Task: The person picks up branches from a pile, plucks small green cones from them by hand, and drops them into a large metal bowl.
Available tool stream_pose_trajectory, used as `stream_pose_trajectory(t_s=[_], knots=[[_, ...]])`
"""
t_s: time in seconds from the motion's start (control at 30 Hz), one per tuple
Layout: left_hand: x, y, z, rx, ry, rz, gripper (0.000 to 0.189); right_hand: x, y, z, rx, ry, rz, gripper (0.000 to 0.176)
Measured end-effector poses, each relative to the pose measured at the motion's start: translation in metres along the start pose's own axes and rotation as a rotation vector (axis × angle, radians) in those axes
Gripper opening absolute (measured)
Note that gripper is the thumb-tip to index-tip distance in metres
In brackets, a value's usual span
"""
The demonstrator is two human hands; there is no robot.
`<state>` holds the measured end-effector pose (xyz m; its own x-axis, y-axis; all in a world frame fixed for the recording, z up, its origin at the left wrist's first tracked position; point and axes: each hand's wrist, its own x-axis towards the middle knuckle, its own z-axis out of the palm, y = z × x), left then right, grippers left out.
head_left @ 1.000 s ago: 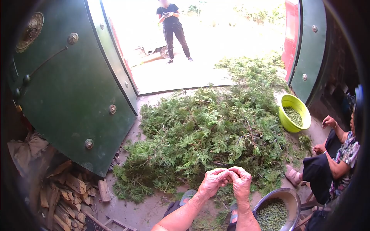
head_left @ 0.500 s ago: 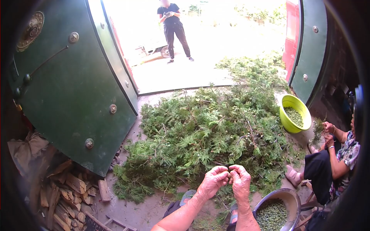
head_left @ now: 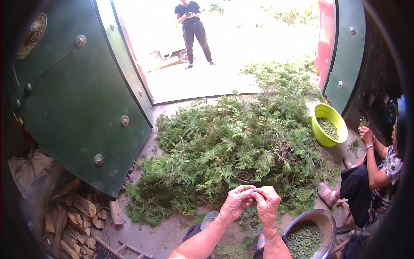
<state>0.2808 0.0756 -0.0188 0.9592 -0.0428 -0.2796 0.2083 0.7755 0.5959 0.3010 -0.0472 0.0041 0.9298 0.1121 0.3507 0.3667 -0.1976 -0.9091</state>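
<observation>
My left hand and my right hand meet fingertip to fingertip in front of me, both pinched closed. Whatever lies between the fingers is hidden or too small to name. Beyond them spreads a large heap of green conifer branches on the floor. Just right of my right forearm stands a metal basin holding small round green cones or berries.
A yellow-green bucket with more of the green pieces stands by the heap. At right a seated person holds a sprig. Another person stands outside the doorway. Split firewood lies below the green door.
My fingertips have come closer together, with the right fingers curling in against the left. The seated person's hands have lifted with a sprig. The view has shifted slightly.
</observation>
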Motion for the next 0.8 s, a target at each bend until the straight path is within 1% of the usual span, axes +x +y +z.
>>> stream_pose_trajectory(t_s=[0.03,0.1,0.13,0.2,0.23,0.3,0.33,0.4,0.43,0.47,0.5,0.53,0.57,0.6,0.67,0.7,0.73,0.77,0.8], knots=[[0.0,0.0,-0.001,0.003,-0.012,-0.02,0.017,0.0,-0.001,-0.001,-0.001,0.001,0.001,0.013],[-0.001,0.001,0.001,0.008,-0.003,-0.019,0.016,0.0,-0.004,-0.002,0.059,0.038,0.121,0.01],[-0.001,0.001,0.002,0.012,0.007,-0.016,0.016,0.0,-0.003,-0.001,0.059,0.039,0.122,0.01],[-0.001,0.001,0.003,0.008,0.006,-0.027,0.015,0.0,-0.001,0.0,0.024,0.039,0.068,0.004],[-0.001,0.001,0.004,0.004,0.005,-0.036,0.014,0.001,-0.001,-0.001,0.024,0.04,0.069,0.004],[-0.002,0.001,0.005,0.019,-0.005,-0.04,0.013,0.003,-0.002,-0.001,-0.18,0.039,-0.173,0.006],[-0.002,0.001,0.005,0.035,-0.016,-0.043,0.012,0.001,0.0,0.0,-0.18,0.039,-0.173,0.006],[-0.002,0.0,0.004,0.054,-0.034,-0.024,0.013,-0.004,0.005,0.002,0.025,0.036,0.103,0.008],[-0.002,-0.001,0.003,0.071,-0.051,-0.005,0.013,-0.004,0.005,0.002,0.024,0.036,0.104,0.008],[-0.001,-0.001,0.002,0.07,-0.05,-0.007,0.013,-0.004,0.005,0.001,0.19,0.054,0.221,0.009],[-0.001,-0.001,0.0,-0.043,-0.043,-0.015,0.014,-0.004,0.005,0.0,0.355,0.073,0.337,0.009],[0.001,-0.001,-0.002,-0.156,-0.036,-0.023,0.015,-0.002,0.004,0.0,0.354,0.073,0.339,0.009],[0.001,0.0,-0.001,-0.205,-0.007,-0.004,0.016,0.0,0.002,-0.001,0.344,0.068,0.322,0.01],[0.001,0.001,0.002,-0.208,-0.002,-0.009,0.016,0.0,0.001,-0.001,0.332,0.063,0.308,0.01],[0.001,0.003,0.009,-0.267,0.083,0.06,0.017,0.0,0.003,0.001,0.315,0.08,0.327,0.007],[0.005,-0.003,-0.001,-0.309,0.058,0.091,0.018,0.002,0.003,0.002,0.325,0.093,0.316,0.008],[0.005,0.001,0.004,-0.342,0.107,0.106,0.02,0.0,0.002,0.002,0.326,0.104,0.318,0.009],[0.005,0.003,0.008,-0.449,0.145,0.091,0.031,0.002,0.001,0.0,0.317,0.09,0.335,0.011],[0.005,0.006,0.009,-0.441,0.12,0.088,0.045,0.003,0.001,0.001,0.344,0.129,0.372,0.01]])
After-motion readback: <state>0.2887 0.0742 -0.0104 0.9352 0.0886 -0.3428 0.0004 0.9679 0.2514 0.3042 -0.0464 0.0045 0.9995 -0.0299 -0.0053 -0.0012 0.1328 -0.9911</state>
